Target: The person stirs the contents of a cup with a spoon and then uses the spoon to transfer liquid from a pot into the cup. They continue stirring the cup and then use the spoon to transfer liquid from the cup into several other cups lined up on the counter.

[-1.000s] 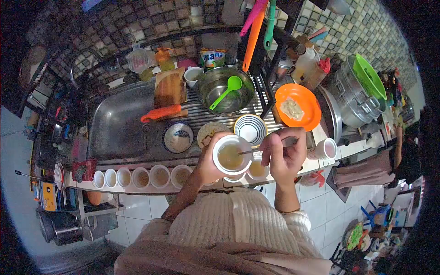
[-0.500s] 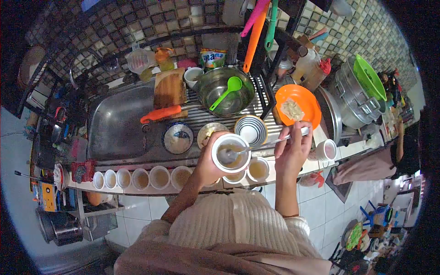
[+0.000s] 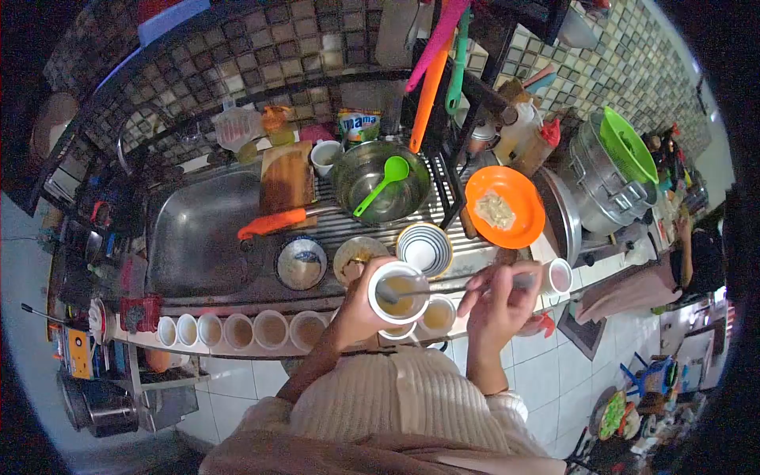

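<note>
Centre frame, a white cup [image 3: 398,290] of brownish liquid is gripped round its side by the left hand [image 3: 358,297]; a spoon [image 3: 443,289] is pinched in the right hand [image 3: 497,298] (light, spillable, probably best kept level). Beyond, a striped bowl [image 3: 423,248] is seen.

Spoon [image 3: 443,288] in raised white cup [image 3: 398,292]

— What sort of place was it?
— A home kitchen: a steel sink [image 3: 202,233] set in the counter [image 3: 554,261], mosaic wall tiles [image 3: 237,47], hanging utensils [image 3: 431,75], a big steamer pot [image 3: 606,178].
</note>
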Tool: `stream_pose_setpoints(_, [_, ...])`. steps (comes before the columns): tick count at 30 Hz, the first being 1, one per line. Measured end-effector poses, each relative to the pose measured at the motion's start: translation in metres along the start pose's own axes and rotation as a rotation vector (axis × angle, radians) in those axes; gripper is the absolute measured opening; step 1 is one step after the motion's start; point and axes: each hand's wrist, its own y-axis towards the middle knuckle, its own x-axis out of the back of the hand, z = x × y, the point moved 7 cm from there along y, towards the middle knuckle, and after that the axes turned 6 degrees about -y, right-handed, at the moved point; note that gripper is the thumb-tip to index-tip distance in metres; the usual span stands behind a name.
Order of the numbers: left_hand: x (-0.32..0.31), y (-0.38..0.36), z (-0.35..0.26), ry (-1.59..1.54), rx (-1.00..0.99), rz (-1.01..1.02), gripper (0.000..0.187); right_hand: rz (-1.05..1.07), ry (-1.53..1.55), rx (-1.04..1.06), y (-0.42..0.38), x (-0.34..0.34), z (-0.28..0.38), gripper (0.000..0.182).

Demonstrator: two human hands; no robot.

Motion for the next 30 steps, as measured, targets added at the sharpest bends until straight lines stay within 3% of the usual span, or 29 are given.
stream_pose_setpoints(3, [-0.002,-0.002,0.003,-0.003,0.034,0.038,0.075,0.128,-0.010,0.006,-0.010,-0.008,0.003,0.009])
stream_pose_setpoints(5, [0.002,-0.005,0.011,-0.094,0.045,-0.003,0.074,0.380,-0.106,0.013,-0.014,-0.022,0.004,0.009])
stream_pose_setpoints(7, [0.001,-0.006,0.009,-0.072,0.048,0.002,0.074,0.379,-0.117,-0.060,-0.011,-0.021,-0.003,0.011])
stream_pose_setpoints(9, [0.000,-0.006,0.010,-0.052,0.046,0.006,0.074,0.486,-0.526,0.071,-0.008,-0.027,-0.002,0.012])
stream_pose_setpoints(10, [-0.002,-0.006,0.015,-0.079,0.076,0.014,0.074,0.483,-0.568,0.119,-0.008,-0.031,0.004,0.013])
stream_pose_setpoints(14, [-0.008,-0.008,0.015,-0.153,0.087,0.027,0.073,0.587,-0.466,0.304,-0.018,-0.048,0.011,0.009])
stream_pose_setpoints(15, [-0.009,-0.009,0.016,-0.154,0.092,0.028,0.073,0.585,-0.466,0.299,-0.020,-0.047,0.015,0.009])
stream_pose_setpoints(17, [-0.009,-0.009,0.016,-0.251,0.089,0.048,0.072,0.674,-0.499,0.044,-0.020,-0.048,0.010,0.011])
stream_pose_setpoints(25, [-0.015,-0.010,0.024,-0.125,0.122,0.098,0.072,0.635,-0.459,0.082,0.003,-0.047,0.002,0.010])
stream_pose_setpoints(28, [-0.015,-0.008,0.024,-0.131,0.060,0.130,0.071,0.990,-0.332,0.331,-0.016,-0.058,0.011,0.016])
stream_pose_setpoints(30, [-0.013,-0.010,0.014,-0.076,-0.030,0.118,0.070,1.071,-0.309,0.309,-0.014,-0.057,0.012,0.012])
